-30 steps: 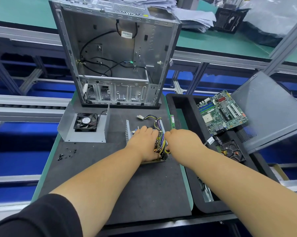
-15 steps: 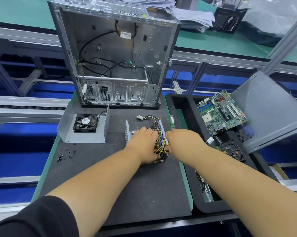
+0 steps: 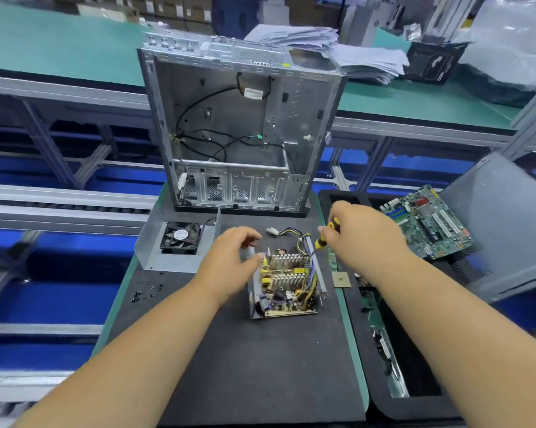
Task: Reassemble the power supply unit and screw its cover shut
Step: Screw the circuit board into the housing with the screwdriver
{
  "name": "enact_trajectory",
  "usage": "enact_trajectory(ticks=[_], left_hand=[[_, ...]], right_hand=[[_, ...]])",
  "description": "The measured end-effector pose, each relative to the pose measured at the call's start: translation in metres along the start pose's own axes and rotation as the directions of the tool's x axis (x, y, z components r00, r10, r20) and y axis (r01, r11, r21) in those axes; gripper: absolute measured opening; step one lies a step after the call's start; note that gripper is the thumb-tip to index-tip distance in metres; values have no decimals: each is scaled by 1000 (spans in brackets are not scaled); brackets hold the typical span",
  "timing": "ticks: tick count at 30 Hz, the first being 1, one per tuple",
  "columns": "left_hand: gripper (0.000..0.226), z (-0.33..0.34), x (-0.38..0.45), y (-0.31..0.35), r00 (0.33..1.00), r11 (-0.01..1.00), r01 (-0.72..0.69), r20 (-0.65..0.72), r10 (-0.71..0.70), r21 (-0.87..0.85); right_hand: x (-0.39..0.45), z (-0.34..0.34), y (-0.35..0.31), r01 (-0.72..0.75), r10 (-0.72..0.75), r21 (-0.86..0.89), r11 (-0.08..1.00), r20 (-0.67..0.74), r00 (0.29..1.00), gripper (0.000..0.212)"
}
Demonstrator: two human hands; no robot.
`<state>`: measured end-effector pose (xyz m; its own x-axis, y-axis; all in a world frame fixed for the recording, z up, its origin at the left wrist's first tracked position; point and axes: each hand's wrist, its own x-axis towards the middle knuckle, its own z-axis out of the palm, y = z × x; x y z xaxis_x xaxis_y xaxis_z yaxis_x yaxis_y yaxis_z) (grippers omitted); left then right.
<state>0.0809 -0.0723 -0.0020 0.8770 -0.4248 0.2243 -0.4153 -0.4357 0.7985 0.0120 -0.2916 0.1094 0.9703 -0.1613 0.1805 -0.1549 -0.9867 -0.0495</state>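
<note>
Factory benches with green tops stretch behind a dark work mat (image 3: 254,366) where a person rebuilds a power supply unit (image 3: 286,282).

Uncovered, its circuit board and heat sinks showing, the unit sits mid-mat, its cable bundle (image 3: 294,234) trailing toward an empty computer case (image 3: 238,131) standing upright at the mat's far edge. The left hand (image 3: 229,267) hovers at the unit's left wall, fingers loosely curled and grasping nothing visible; the right hand (image 3: 364,239) grips a yellow-and-black screwdriver (image 3: 326,237) above the unit's far right corner. A metal cover with fan (image 3: 180,239) lies at the mat's left, loose screws (image 3: 147,291) near that edge. Beside the mat on the right, a black tray (image 3: 393,406) carries a motherboard (image 3: 427,222) and a grey side panel (image 3: 501,223). Near half of the mat lies open.
</note>
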Motion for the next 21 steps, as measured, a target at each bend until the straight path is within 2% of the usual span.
enact_trajectory(ticks=[3, 5, 7, 9, 14, 16, 19, 21], left_hand=[[22, -28, -14, -16, 989, 993, 101, -101, -106, -57], [21, -45, -23, -26, 970, 982, 164, -165, -178, -93], [22, -60, -32, -34, 947, 972, 213, -224, -230, -101], [24, -74, -41, -43, 924, 961, 252, -268, -273, -109], [16, -95, -60, -66, 857, 910, 408, -313, -411, -77], [15, -97, -64, -76, 822, 873, 488, -344, -454, 15], [21, -88, -67, -91, 756, 763, 628, -352, -551, 153], [26, -79, -67, -98, 716, 688, 691, -345, -608, 222]], right_hand=[[7, 6, -18, -72, 86, 196, 978, -64, 994, 27], [10, 15, -32, -133, 157, 369, 920, -34, 987, 25], [14, 25, -47, -205, 210, 571, 795, 58, 976, 22], [17, 36, -63, -290, 246, 750, 594, 173, 954, 17], [25, 62, -97, -391, 214, 859, 331, 335, 918, 15], [28, 70, -108, -421, 202, 876, 235, 380, 903, 14], [32, 79, -122, -454, 180, 885, 105, 432, 884, 13], [34, 84, -128, -464, 170, 883, 69, 448, 878, 13]])
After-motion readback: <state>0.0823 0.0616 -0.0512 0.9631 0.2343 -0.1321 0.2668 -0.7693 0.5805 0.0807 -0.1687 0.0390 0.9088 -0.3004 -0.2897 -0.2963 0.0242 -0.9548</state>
